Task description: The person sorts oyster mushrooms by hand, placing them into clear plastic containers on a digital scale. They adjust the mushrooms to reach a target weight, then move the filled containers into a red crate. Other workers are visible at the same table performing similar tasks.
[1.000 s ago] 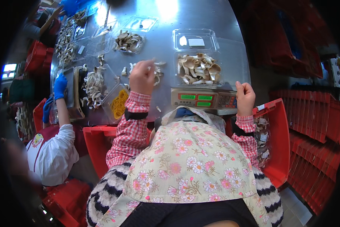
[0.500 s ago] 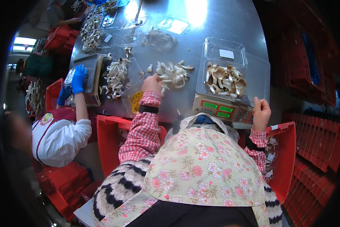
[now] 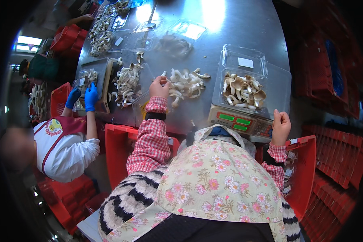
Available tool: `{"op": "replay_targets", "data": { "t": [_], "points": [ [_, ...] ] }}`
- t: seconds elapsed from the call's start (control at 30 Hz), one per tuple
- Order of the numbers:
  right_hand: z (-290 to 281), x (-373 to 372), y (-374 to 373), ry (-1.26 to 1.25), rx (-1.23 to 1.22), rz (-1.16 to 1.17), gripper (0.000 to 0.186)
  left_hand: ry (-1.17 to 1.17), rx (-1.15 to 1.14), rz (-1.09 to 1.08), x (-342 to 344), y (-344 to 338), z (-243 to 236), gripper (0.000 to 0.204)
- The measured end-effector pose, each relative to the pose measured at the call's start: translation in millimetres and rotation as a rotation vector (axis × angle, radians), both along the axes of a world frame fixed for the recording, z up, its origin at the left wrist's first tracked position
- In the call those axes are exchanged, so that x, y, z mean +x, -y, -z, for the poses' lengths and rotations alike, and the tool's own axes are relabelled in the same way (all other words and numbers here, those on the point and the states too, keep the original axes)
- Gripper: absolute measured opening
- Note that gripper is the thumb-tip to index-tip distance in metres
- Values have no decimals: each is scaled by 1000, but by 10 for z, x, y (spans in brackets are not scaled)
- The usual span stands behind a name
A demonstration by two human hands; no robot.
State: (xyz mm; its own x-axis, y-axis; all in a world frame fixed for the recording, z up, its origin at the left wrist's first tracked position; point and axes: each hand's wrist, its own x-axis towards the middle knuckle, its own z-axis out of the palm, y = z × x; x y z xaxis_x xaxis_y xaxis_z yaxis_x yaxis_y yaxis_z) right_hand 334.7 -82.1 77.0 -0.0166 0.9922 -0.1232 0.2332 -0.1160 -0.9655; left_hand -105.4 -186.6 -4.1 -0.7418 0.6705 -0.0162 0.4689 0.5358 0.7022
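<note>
steel worktop [image 3: 246,30], toward its near edge: i see the left hand [image 3: 160,87] bunched at a mushroom piece [image 3: 164,74], grip unclear; likely light, tender, best stem-pinched. right hand [image 3: 281,127] curls closed beside the scale [image 3: 254,126].

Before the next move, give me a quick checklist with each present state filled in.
1. Scale on: ok, display lit.
2. Boxed mushrooms on scale: ok.
3. Lid open: ok, folded back.
4. Right hand clear of boxed mushrooms: ok, fingers curled.
5. Loose pile near left hand: ok, just to its right.
6. Left grip on small mushroom: cannot tell, fingers hide any contact.
</note>
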Motion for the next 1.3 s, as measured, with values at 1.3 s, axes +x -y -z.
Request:
{"op": "replay_targets", "data": {
  "t": [1.3],
  "points": [
    [-31, -75, 54, 32, 18, -38, 34, 553, 65, 160, 325, -108, -260, 17]
  ]
}}
